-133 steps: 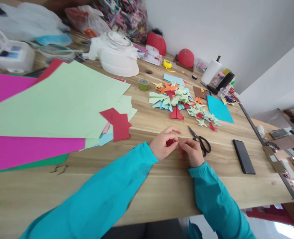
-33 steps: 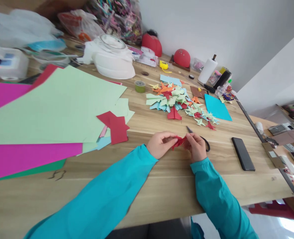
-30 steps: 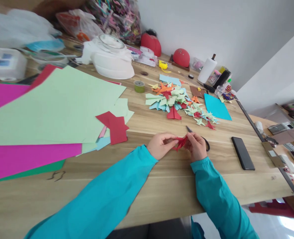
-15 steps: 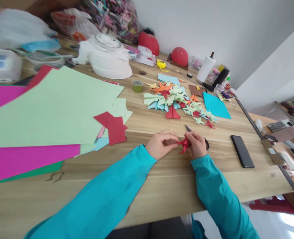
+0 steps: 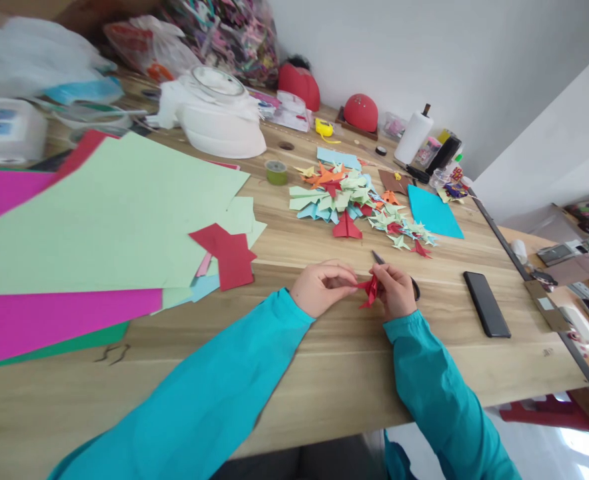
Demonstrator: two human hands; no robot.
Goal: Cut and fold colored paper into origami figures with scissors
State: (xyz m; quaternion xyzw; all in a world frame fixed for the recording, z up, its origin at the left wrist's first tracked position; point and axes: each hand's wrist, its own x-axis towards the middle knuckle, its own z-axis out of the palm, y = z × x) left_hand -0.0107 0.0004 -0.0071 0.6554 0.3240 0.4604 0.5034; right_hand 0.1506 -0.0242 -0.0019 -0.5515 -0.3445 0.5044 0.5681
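Note:
My left hand (image 5: 322,287) and my right hand (image 5: 397,291) meet just above the wooden table (image 5: 324,373), both pinching a small folded red paper figure (image 5: 369,291). The fingers of each hand are closed on it, the left at one tip, the right round its body. Black scissors (image 5: 414,288) lie right behind my right hand, mostly hidden by it. Both arms wear teal sleeves.
A heap of folded paper shapes (image 5: 354,203) lies beyond my hands, with a blue sheet (image 5: 432,212) to its right. Large green and pink sheets (image 5: 99,220) and red scraps (image 5: 227,250) cover the left. A black phone (image 5: 484,303) lies at right. White bowls (image 5: 219,120) and clutter line the back.
The red paper figure has been unfolded outward and then turned more upright between my fingers. My hands have stayed in the same spot; the view has shifted slightly.

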